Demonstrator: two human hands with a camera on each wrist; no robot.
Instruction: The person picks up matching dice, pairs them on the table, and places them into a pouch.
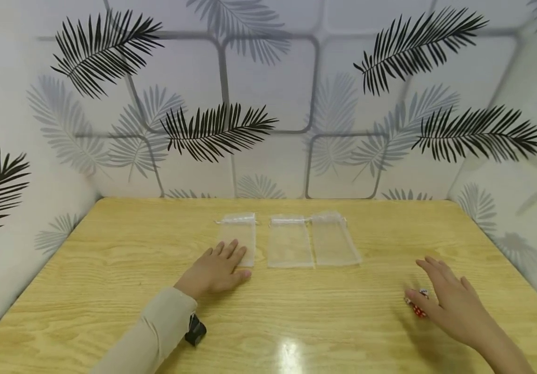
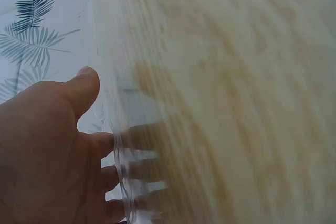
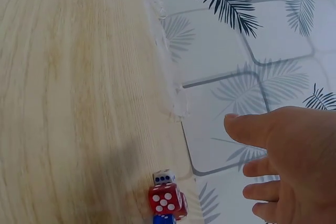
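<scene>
My left hand, fingers straight and slightly spread, lies over the lower part of a white sheer drawstring bag at the left of a row. In the left wrist view, sheer fabric fills much of the picture, with the fingertips at its edge. My right hand hovers with extended fingers over a small cluster of dice, partly hiding them. The right wrist view has a red die with white pips, a white die behind it and a blue die in front. Nothing is in the right hand.
A middle sheer bag and a right sheer bag lie flat in the same row on the wood-grain table. Behind the table's far edge stands a leaf-patterned wall. A black device sits at the left sleeve's cuff.
</scene>
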